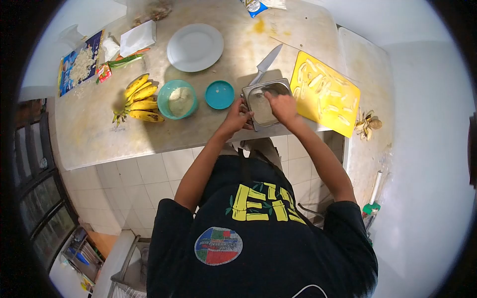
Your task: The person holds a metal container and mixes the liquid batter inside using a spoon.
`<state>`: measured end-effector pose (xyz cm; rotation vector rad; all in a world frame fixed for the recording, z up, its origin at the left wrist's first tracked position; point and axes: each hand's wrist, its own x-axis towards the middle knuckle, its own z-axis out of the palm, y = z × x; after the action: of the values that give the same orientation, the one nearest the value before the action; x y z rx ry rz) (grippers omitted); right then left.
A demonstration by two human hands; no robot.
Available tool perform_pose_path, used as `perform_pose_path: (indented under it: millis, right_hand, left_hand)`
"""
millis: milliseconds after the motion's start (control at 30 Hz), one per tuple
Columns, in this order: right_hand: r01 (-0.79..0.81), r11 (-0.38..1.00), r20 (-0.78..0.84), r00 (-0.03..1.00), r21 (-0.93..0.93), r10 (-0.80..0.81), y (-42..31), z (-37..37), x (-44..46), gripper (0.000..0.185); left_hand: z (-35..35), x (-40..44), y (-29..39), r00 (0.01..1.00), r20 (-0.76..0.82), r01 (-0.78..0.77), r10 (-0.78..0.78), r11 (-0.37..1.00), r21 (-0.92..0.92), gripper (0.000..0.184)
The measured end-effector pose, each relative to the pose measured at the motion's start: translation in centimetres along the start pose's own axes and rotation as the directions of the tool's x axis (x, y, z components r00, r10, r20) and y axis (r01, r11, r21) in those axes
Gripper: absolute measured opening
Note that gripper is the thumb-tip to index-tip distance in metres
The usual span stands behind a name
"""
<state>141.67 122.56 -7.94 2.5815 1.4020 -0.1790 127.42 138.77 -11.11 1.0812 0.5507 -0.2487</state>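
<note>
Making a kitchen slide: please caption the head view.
Left hand against a metal pan, right hand dipped inside, beside pale slices on a yellow board.

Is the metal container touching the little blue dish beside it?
Apart. The head view shows a strip of bare countertop between the metal container and the blue dish.

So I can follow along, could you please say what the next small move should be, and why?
Probably stir the pale contents of the metal container: the right hand reaches inside, the left hand touches its side, and banana slices lie on the yellow board.
</note>
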Motion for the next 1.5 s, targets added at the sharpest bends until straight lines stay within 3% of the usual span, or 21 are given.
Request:
perform_pose_path:
  millis: [100,167,267,467,567,867,1067,1167,1267,1367,1500]
  right_hand:
    - [-0.031,0.996,0.007,0.999,-0.078,0.031,1.8,-0.3,-0.1,0.042]
    - [-0.068,0.988,0.006,0.998,-0.138,0.069,2.8,-0.7,-1.0,0.040]
    - [-0.001,0.990,0.098,0.995,-0.138,0.015,3.3,-1.6,-3.3,0.037]
    - [0.057,0.998,0.199,0.978,0.038,-0.064,1.1,-2.1,-6.3,0.038]
    - [0.062,0.983,0.137,0.987,0.175,-0.087,-0.8,-2.5,-5.1,0.036]
    - [-0.044,0.999,-0.005,0.999,0.027,0.045,0.6,-1.2,0.8,0.040]
    - [-0.030,0.994,0.133,0.990,-0.106,0.044,3.2,-1.9,-2.8,0.039]
    - [0.058,0.998,0.173,0.983,0.000,-0.057,2.2,-1.9,-4.9,0.038]
    - [0.031,0.988,0.202,0.977,0.151,-0.062,-0.4,-2.5,-4.4,0.042]
    - [0.011,0.984,0.040,0.999,0.176,-0.018,-2.1,-1.7,-2.5,0.036]
    - [-0.093,0.989,-0.005,0.996,0.113,0.094,-1.4,-0.8,0.5,0.036]
  left_hand:
    - [-0.1,-0.4,0.4,1.000,-0.013,0.021,-0.021,0.999,-0.024,0.059]
    - [-0.2,-0.1,0.0,1.000,-0.019,0.001,-0.002,1.000,-0.015,0.058]
    - [-0.2,0.1,-0.2,0.999,-0.029,-0.022,0.022,1.000,-0.007,0.055]
    - [-0.1,0.6,-0.7,0.996,-0.070,-0.054,0.052,0.998,-0.016,0.046]
    - [-0.1,0.4,-0.3,0.997,-0.066,-0.053,0.052,0.998,-0.016,0.044]
    - [-0.8,-0.5,1.0,0.999,-0.022,-0.026,0.025,1.000,-0.018,0.052]
    - [-0.5,-0.4,0.3,0.996,-0.068,-0.059,0.057,0.998,-0.026,0.054]
    - [-0.5,-0.1,0.2,0.996,-0.079,-0.052,0.051,0.999,-0.010,0.054]
    - [-0.4,0.0,0.2,0.997,-0.073,-0.031,0.031,0.999,-0.006,0.054]
    - [-0.6,-0.1,0.6,0.998,-0.058,-0.019,0.018,1.000,-0.015,0.053]
    - [-0.6,-0.5,0.9,0.997,-0.072,-0.017,0.016,1.000,-0.009,0.054]
